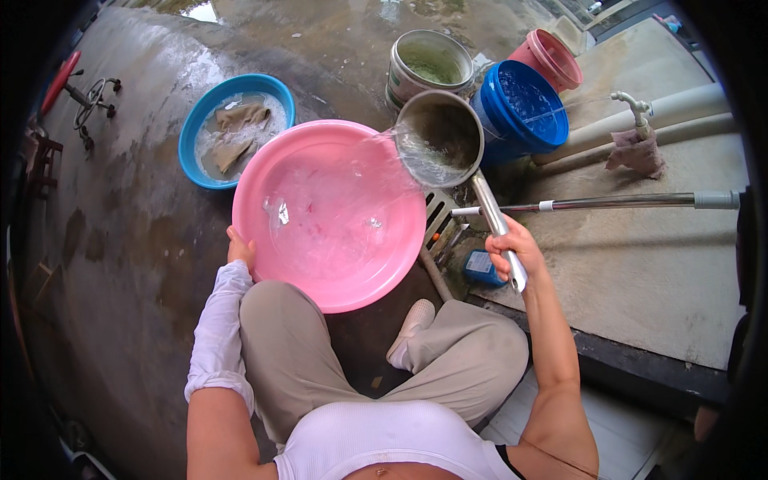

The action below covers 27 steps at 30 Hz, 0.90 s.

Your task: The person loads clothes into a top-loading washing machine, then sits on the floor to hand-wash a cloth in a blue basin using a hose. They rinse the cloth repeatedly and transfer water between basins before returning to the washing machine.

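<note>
My right hand (516, 246) grips the handle of a metal water ladle (440, 139), tilted over the right rim of a pink plastic basin (330, 291). Water (375, 150) streams from the ladle into the basin, blurred by its motion. On the basin's left rim rests my left hand (241, 249), fingers on the outside and thumb near the edge. The basin is tipped and holds some water. Just beyond it, a blue basin (187, 129) contains suds and a soaked beige cloth (240, 129).
Behind the ladle stand a white bucket (396, 78), a blue bucket (489, 114) and a pink bucket (540, 57). A tap (635, 108) jets water into the blue one. A metal pole (618, 203) juts in from the right, above a blue bottle (480, 268) and a slotted drain grate (437, 210).
</note>
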Each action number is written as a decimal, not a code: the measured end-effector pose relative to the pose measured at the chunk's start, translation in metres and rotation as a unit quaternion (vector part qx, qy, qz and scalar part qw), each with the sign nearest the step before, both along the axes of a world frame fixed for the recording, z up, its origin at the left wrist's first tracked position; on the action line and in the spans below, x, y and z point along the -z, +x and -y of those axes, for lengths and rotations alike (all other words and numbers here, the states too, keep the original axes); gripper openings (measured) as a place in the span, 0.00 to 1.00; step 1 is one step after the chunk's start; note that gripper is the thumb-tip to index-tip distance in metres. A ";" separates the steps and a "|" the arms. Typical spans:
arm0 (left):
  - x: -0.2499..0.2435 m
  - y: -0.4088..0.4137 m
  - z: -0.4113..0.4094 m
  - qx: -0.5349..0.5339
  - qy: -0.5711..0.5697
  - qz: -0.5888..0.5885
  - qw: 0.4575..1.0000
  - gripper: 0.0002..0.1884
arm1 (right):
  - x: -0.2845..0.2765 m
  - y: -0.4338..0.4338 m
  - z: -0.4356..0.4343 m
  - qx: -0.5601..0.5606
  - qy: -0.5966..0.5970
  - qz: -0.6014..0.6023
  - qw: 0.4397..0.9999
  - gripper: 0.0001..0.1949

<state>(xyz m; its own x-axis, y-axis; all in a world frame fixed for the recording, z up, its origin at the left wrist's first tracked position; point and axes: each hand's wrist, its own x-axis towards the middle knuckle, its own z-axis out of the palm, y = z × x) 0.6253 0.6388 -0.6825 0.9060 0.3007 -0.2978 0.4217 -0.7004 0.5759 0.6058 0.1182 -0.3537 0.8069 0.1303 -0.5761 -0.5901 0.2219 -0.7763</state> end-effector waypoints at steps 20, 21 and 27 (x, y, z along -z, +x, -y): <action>0.025 -0.002 -0.026 0.034 0.019 -0.005 0.999 0.45 | 0.055 0.177 0.130 0.106 -0.742 0.106 0.654 0.35; 0.023 -0.002 -0.030 0.029 0.010 -0.022 0.999 0.45 | 0.056 0.200 0.140 0.081 -0.744 0.039 0.662 0.33; 0.015 -0.003 -0.016 0.019 -0.006 -0.031 0.999 0.44 | 0.088 0.282 0.199 0.288 -0.139 -0.078 0.944 0.04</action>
